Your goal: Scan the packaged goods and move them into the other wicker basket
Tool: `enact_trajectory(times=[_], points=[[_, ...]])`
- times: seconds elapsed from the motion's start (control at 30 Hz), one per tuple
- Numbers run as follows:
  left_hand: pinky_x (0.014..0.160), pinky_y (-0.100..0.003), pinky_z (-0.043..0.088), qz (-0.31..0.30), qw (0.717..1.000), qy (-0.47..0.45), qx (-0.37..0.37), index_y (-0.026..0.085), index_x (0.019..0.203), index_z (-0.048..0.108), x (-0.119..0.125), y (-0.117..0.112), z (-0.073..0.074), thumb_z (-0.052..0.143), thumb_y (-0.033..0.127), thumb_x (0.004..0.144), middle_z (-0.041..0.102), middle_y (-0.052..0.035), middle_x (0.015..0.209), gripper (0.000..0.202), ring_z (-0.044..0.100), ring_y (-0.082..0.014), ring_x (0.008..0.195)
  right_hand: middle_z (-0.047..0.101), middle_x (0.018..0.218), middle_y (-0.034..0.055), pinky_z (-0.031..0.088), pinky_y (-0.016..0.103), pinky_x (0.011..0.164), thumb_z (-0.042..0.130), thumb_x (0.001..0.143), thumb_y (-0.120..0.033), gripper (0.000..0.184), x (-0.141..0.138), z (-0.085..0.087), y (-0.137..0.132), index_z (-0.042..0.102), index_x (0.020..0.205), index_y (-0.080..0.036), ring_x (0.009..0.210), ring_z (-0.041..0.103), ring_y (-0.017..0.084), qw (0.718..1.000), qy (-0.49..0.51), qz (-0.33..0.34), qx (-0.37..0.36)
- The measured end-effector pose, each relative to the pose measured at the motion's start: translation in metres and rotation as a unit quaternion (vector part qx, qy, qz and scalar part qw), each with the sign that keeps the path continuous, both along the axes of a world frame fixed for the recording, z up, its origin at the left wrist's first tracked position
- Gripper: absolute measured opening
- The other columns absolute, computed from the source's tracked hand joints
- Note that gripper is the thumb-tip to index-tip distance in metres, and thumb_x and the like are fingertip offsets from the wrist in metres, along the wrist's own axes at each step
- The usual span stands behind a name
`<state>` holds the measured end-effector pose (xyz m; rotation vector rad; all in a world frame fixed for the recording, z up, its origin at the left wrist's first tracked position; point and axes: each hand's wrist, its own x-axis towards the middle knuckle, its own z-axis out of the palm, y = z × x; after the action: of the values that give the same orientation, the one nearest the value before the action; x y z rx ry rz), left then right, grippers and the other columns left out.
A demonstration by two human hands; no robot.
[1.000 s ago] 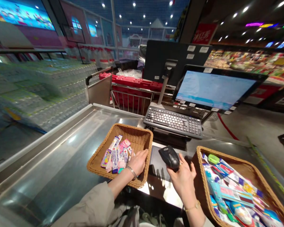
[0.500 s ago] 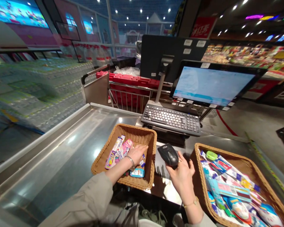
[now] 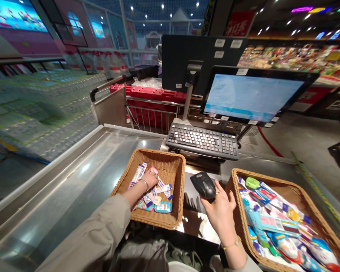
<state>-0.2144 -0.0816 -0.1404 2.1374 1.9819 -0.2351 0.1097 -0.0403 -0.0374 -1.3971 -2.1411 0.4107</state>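
Observation:
Inside the left wicker basket point(image 3: 182, 181), my left hand point(image 3: 149, 179) has its fingers curled over a pink packet point(image 3: 154, 170), part of which shows past the fingertips. Around it lie slim white-and-purple sticks point(image 3: 164, 187) and a blue packet point(image 3: 163, 207) by the near wall. My right hand point(image 3: 219, 202) is closed round the black barcode scanner point(image 3: 203, 185), held above the counter between the two baskets. On the right, a second wicker basket point(image 3: 274, 180) is filled with small packaged goods, including a green box point(image 3: 252, 183).
A keyboard point(image 3: 202, 139) stands behind the left basket, with a lit monitor point(image 3: 252, 96) above it. The steel counter point(image 3: 82, 185) stretches to the left with a raised edge. Behind it is a metal cart point(image 3: 150, 117) with red crates.
My left hand has drawn up and left inside the basket onto the pink packet, uncovering the sticks it hid. My right hand still holds the scanner. The view has shifted slightly.

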Motion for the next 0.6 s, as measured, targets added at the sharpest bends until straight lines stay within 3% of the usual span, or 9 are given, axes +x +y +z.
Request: enact_trajectory(times=[0.13, 0.3, 0.4, 0.5, 0.6], points=[[0.11, -0.047, 0.019, 0.0, 1.0, 0.006, 0.009, 0.022, 0.079, 0.065, 0.0, 0.0, 0.003, 0.049, 0.01, 0.085, 0.071, -0.0077, 0.097, 0.02, 0.057, -0.0217, 0.105, 0.068, 0.114, 0.0107, 0.01, 0.057, 0.111, 0.054, 0.069, -0.032, 0.028, 0.0, 0.001, 0.001, 0.066, 0.092, -0.021, 0.128, 0.047, 0.028, 1.0, 0.004, -0.006, -0.012], [0.11, -0.051, 0.017, 0.024, 0.999, 0.032, 0.012, 0.021, 0.092, 0.061, -0.005, 0.002, 0.021, 0.044, 0.01, 0.085, 0.072, -0.0086, 0.094, 0.022, 0.061, -0.0222, 0.1, 0.068, 0.114, 0.0102, 0.009, 0.056, 0.111, 0.053, 0.07, -0.033, 0.025, -0.002, 0.004, 0.001, 0.066, 0.088, -0.021, 0.128, 0.047, 0.028, 1.0, 0.013, -0.01, -0.016], [0.106, -0.054, 0.025, 0.056, 0.997, 0.043, 0.01, 0.02, 0.1, 0.057, -0.007, 0.004, 0.033, 0.044, 0.016, 0.087, 0.072, -0.0086, 0.088, 0.019, 0.064, -0.0229, 0.09, 0.069, 0.113, 0.0092, 0.008, 0.056, 0.111, 0.052, 0.07, -0.032, 0.025, -0.005, 0.006, 0.0, 0.066, 0.088, -0.021, 0.129, 0.046, 0.027, 1.0, 0.015, -0.005, -0.016], [0.092, -0.045, 0.04, 0.081, 0.996, 0.037, 0.011, 0.018, 0.104, 0.054, -0.005, 0.004, 0.042, 0.046, 0.023, 0.089, 0.07, -0.0101, 0.09, 0.018, 0.065, -0.0231, 0.086, 0.069, 0.112, 0.0082, 0.008, 0.055, 0.112, 0.052, 0.071, -0.032, 0.027, -0.006, 0.007, -0.001, 0.065, 0.092, -0.022, 0.129, 0.046, 0.027, 1.0, 0.016, 0.001, -0.024], [0.083, -0.038, 0.045, 0.093, 0.995, 0.022, 0.031, 0.017, 0.106, 0.053, -0.001, 0.001, 0.05, 0.047, 0.035, 0.09, 0.065, -0.0126, 0.101, 0.025, 0.061, -0.0245, 0.094, 0.069, 0.112, 0.0082, 0.008, 0.055, 0.112, 0.052, 0.071, -0.032, 0.026, -0.006, 0.006, -0.001, 0.065, 0.091, -0.022, 0.129, 0.046, 0.027, 1.0, 0.019, 0.002, -0.019]])
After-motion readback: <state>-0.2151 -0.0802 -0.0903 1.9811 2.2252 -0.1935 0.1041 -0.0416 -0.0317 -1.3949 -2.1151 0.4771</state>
